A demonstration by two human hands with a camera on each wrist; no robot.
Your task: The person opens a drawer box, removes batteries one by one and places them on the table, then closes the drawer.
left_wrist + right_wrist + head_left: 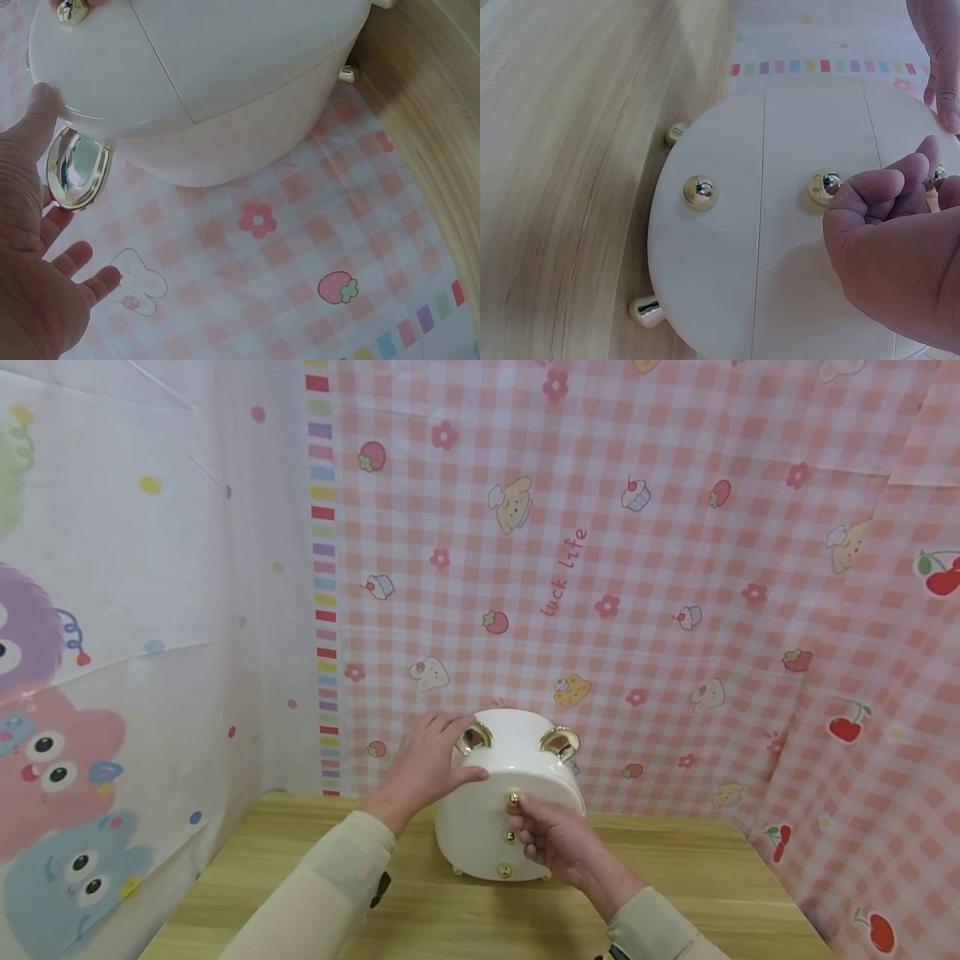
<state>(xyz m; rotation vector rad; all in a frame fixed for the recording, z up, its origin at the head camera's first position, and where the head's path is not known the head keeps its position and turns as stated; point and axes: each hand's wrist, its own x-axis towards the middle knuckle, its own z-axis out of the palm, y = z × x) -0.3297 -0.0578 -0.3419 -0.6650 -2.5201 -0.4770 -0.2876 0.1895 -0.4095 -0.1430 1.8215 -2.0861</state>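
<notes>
A glossy white rounded drawer box (468, 827) with two gold ear-shaped pieces stands on the table. Three gold knobs run down its front, and thin seams (762, 187) divide that face into sections. My right hand (566, 847) pinches the top knob (513, 798) between thumb and forefinger, the other fingers curled below. At the box's upper left is my left hand (426, 762), its thumb (41, 109) against the front edge. Its other fingers are spread around the left gold ear (78, 169), partly hidden behind it. The middle knob (825, 186) and bottom knob (700, 193) are untouched.
Beneath the box lies a wood-grain table (675, 877). Close behind it hangs a pink checked cloth (465, 510), which continues on the right. A white cloth with cartoon figures (150, 610) hangs on the left. Short gold feet (646, 310) support the box.
</notes>
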